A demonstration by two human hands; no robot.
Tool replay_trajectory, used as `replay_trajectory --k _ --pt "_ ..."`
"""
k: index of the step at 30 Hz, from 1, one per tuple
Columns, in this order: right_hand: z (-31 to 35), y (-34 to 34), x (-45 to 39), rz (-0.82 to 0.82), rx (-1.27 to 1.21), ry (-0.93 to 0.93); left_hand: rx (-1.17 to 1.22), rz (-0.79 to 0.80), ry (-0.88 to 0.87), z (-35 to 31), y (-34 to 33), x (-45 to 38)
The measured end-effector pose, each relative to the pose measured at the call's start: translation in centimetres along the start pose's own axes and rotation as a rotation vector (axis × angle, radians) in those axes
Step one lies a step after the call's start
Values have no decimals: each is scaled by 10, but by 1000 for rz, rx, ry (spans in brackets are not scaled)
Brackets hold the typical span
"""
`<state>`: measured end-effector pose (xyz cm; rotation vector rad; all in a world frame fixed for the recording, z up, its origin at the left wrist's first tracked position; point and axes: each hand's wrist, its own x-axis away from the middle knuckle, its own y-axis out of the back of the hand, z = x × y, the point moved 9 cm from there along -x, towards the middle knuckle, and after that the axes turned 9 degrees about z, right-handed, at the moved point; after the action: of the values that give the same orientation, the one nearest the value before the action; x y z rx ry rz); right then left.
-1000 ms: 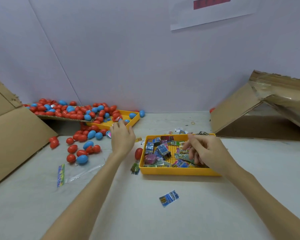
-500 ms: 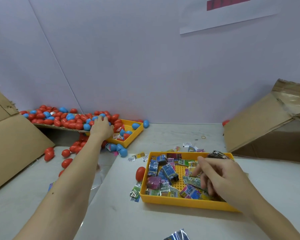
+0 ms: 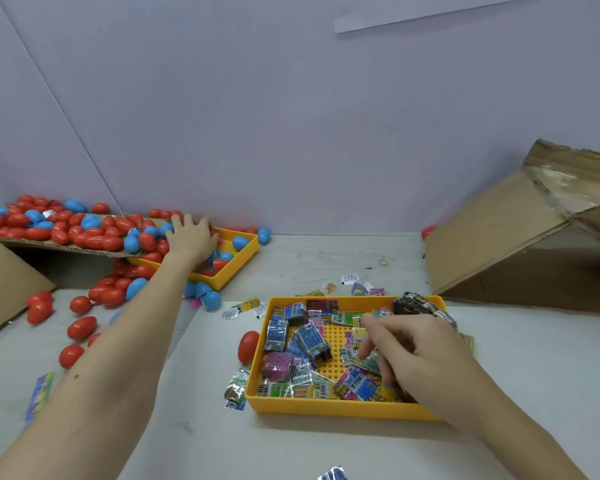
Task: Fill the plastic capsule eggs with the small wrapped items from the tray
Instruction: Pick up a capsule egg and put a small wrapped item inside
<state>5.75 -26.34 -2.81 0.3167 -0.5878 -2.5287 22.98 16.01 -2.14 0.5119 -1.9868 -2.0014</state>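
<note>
Eggs (image 3: 84, 233) made of red and blue plastic lie in a big pile on a cardboard flap at the far left, and some have spilled into a far yellow tray (image 3: 245, 261) and onto the table (image 3: 534, 375). The left hand (image 3: 191, 239) reaches out over that pile with fingers spread, resting on the eggs (whether it has one grasped I cannot tell). Close by sits the near yellow tray (image 3: 326, 407), full of small wrapped items (image 3: 309, 341) in shiny colours. The right hand (image 3: 409, 355) dips into this tray with fingers curled down among the packets, seeming to pinch one. One red egg (image 3: 248, 346) lies just beside the near tray's left wall. A big cardboard box (image 3: 520, 244) leans at the right.
</note>
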Motion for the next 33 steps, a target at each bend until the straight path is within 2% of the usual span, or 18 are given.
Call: replay_trajectory --k 2,5,10,13,16,19,21,26,29,33 --pt "-1 0 0 0 -3 0 44 -20 -68 -7 3 12" --pt "-1 2 0 -14 4 -1 198 40 -175 -18 6 32" --pt "3 4 2 -20 11 6 161 108 -193 -20 25 66" --pt "5 6 4 -27 -6 19 159 0 -174 -26 50 98" --pt "7 8 5 -31 -6 29 454 -147 -262 -45 75 151" --pt "8 8 4 -24 45 32 776 -115 -391 -73 77 218" --pt "9 7 5 -27 88 33 888 -91 -484 -97 70 259" --pt "13 10 9 -98 190 94 856 -56 -638 -140 51 311" --pt "21 8 12 -124 349 154 820 -65 -719 -144 49 317" --pt "14 0 3 -58 547 22 870 -154 -746 -132 53 315"
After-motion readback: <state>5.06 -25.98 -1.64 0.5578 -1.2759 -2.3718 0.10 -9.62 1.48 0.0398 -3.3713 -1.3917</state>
